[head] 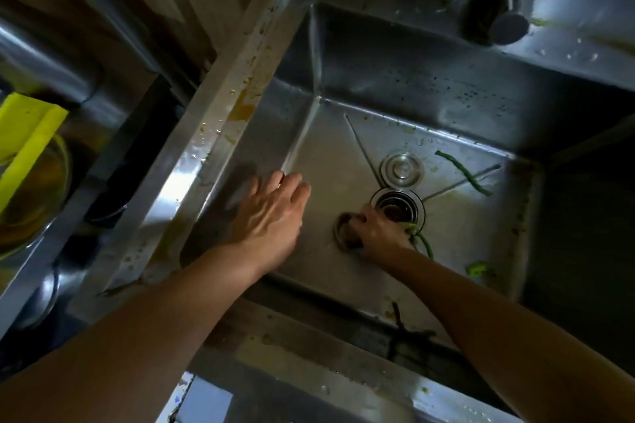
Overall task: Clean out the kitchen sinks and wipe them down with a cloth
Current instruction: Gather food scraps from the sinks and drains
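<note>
A deep steel sink fills the view. Its open drain hole sits mid-floor, and a round drain cover lies just behind it. My right hand grips a round metal strainer basket on the sink floor, just left of the drain. Green vegetable scraps lie against that hand. A long green bean lies to the right of the drain. My left hand hovers open with spread fingers over the sink's left floor, holding nothing.
A faucet spout hangs over the back right corner. The left rim carries yellow-brown stains. Further left stand a yellow object and a glass bowl. More green scraps lie near the front right wall.
</note>
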Available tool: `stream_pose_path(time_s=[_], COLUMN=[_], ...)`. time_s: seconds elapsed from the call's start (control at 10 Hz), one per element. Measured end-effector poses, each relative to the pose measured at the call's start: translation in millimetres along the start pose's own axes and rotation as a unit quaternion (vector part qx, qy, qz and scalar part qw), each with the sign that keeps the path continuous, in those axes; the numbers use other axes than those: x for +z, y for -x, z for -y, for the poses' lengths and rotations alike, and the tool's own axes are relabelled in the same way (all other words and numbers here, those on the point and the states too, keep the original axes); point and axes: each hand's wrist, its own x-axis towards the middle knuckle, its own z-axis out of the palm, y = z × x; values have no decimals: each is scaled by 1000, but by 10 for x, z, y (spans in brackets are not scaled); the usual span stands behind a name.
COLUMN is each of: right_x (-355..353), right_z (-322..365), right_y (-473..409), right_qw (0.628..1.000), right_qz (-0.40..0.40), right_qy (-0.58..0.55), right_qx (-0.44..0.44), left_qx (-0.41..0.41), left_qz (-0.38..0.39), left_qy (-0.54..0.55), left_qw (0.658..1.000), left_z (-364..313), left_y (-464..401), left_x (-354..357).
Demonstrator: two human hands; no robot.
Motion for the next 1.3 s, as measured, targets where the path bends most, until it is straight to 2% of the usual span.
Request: stream_pose_path(time_s=[0.1, 0.2, 0.3, 0.4, 0.5, 0.6, 0.7, 0.8, 0.9, 1.0, 1.1, 1.2, 1.3], right_x=[-118, -52, 203, 493, 603, 561, 415, 236, 135, 61, -74, -153, -102], right_z=[-93, -271, -410, -479, -497, -492, -499, -533, -517, -495, -486, -562, -742], right_y=[238, 663, 971, 1060, 975, 831, 593, 348, 203, 139, 225, 518, 883], right_qw=[997, 996, 985, 977, 979, 987, 992, 996, 998, 996, 990, 963, 905], right_qz=[-45, 21, 130, 184, 156, 117, 94, 73, 47, -14, -71, -116, -52], right_qy=[-55, -81, -76, -68, -35, -60, -51, -45, 25, -11, -81, -147, -216], right_qx=[4, -24, -78, -82, -128, -91, -61, 0, 37, 84, 96, 193, 364], left_qx=[14, 34, 33, 48, 53, 32, -51, -65, 15, 101, 105, 83, 56], left_qz=[54, 150, 258, 320, 345, 330, 349, 361, 356, 326, 346, 336, 306], left_qy=[36, 64, 86, 72, 49, 60, 148, 160, 114, 38, 35, 48, 65], left_qw=[998, 986, 962, 943, 936, 941, 924, 916, 927, 939, 932, 937, 948], left_z=[-126, -307, -516, -699, -814, -817, -772, -728, -693, -652, -617, -620, -653], left_y=[-111, -237, -371, -488, -551, -626, -747, -833, -756, -685, -692, -697, -735], left_x=[85, 224, 384, 558, 738, 877, 926, 935, 885, 850, 775, 695, 642])
